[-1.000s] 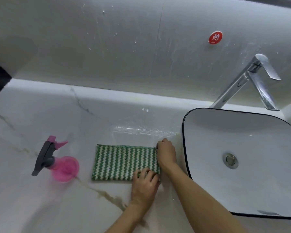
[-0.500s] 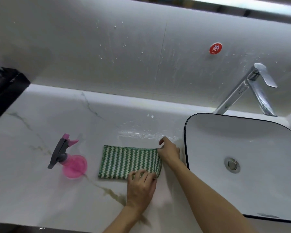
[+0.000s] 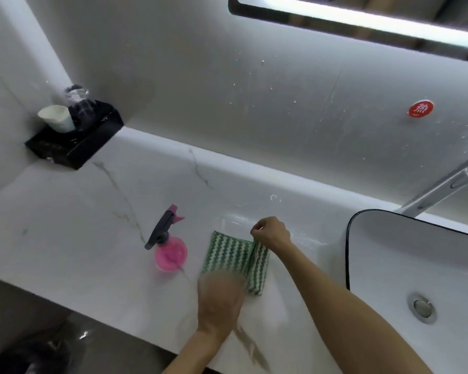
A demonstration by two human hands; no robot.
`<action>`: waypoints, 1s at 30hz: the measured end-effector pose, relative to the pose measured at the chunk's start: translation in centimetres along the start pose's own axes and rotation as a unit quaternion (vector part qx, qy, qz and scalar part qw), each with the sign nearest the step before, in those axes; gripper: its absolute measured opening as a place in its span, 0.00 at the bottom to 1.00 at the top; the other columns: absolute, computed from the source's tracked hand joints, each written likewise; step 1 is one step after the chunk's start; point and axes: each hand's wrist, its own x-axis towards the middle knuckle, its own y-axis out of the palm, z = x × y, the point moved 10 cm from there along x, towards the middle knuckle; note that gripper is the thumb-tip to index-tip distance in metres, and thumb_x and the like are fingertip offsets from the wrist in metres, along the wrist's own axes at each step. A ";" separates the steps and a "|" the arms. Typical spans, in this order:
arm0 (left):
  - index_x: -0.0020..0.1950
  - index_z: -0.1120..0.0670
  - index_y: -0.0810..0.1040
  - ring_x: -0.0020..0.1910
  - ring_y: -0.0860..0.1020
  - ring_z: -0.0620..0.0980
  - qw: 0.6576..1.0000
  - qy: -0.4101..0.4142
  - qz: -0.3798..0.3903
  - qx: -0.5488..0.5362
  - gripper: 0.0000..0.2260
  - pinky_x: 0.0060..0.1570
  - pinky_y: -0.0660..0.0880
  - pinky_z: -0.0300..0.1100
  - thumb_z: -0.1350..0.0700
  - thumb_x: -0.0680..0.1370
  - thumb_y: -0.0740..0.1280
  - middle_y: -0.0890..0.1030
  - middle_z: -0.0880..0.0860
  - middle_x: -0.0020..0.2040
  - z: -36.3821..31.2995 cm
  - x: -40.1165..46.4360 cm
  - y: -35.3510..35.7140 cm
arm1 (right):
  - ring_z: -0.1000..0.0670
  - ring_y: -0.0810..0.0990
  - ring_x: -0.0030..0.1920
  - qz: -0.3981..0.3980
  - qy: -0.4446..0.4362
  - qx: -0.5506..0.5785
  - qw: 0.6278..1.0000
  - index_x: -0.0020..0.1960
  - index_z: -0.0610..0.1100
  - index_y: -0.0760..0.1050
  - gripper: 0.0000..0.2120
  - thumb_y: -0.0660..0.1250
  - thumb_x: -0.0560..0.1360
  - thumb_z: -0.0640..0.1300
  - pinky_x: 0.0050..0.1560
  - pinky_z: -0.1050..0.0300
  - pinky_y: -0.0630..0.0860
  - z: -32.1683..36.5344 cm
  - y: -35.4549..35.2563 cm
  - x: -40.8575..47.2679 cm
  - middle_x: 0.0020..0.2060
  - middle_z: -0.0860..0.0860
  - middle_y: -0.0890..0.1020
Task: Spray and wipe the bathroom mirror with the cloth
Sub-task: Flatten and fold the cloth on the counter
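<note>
Under both hands spreads the counter (image 3: 65,238), white marble with thin veins, running back to a splashed white wall (image 3: 254,90). High above the fingers, at the top edge of the view, hangs the mirror (image 3: 362,12), its dark frame and lit lower strip showing. Right of the fingers sits the basin (image 3: 389,238), white with a dark rim, a metal drain (image 3: 423,307) at its bottom and a chrome tap (image 3: 443,187) slanting over its far rim. A round red sticker (image 3: 420,108) is on the wall above the tap. Far to the left of the fingers, in the corner, a black tray (image 3: 73,149) carries a white cup (image 3: 56,118) and a clear glass (image 3: 77,97).

Between the hands lies the cloth (image 3: 227,252), green and white zigzag, mostly flat on the counter, with its right edge lifted into a fold. The right hand (image 3: 272,232) pinches the far right corner of that fold between thumb and curled fingers. The left hand (image 3: 219,295) is over the cloth's near edge, blurred by motion, so I cannot tell how its fingers lie or whether they grip. Just left of the cloth, apart from both hands, stands the bottle (image 3: 170,252), pink and translucent, with a grey trigger head and pink nozzle.
</note>
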 end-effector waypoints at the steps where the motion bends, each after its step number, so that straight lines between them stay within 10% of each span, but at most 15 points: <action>1: 0.43 0.49 0.80 0.46 0.72 0.46 1.000 -0.012 0.003 0.006 0.07 0.49 0.65 0.44 0.51 0.73 0.63 0.80 0.45 0.39 0.9 -0.1 -0.3 | 0.44 0.82 0.45 0.011 -0.007 -0.005 1.000 0.46 0.38 0.82 0.09 0.64 0.70 0.37 0.56 0.47 0.75 0.9 0.7 0.2 0.41 0.44 0.85; 13: 0.39 0.47 0.79 0.39 0.77 0.45 0.980 -0.186 0.077 0.003 0.09 0.44 0.63 0.41 0.51 0.65 0.77 0.79 0.42 0.35 8.6 -1.0 -0.4 | 0.47 0.82 0.43 0.054 -0.036 -0.046 0.997 0.42 0.40 0.82 0.06 0.73 0.70 0.43 0.48 0.50 0.80 6.2 6.1 2.7 0.40 0.45 0.84; 24: 0.38 0.47 0.81 0.43 0.78 0.46 0.980 -0.177 0.080 0.037 0.09 0.47 0.62 0.41 0.51 0.64 0.78 0.79 0.42 0.36 10.7 -1.5 -0.8 | 0.52 0.78 0.42 0.145 -0.078 -0.063 0.984 0.50 0.41 0.83 0.12 0.76 0.67 0.38 0.44 0.60 0.74 6.7 8.7 3.0 0.45 0.47 0.84; 30: 0.40 0.47 0.80 0.43 0.77 0.46 0.982 -0.170 0.073 0.038 0.08 0.46 0.62 0.40 0.50 0.66 0.77 0.79 0.41 0.38 10.8 -1.2 -0.5 | 0.50 0.78 0.47 0.093 -0.085 -0.079 0.989 0.44 0.45 0.83 0.05 0.75 0.69 0.44 0.61 0.48 0.68 6.2 8.2 4.0 0.39 0.52 0.82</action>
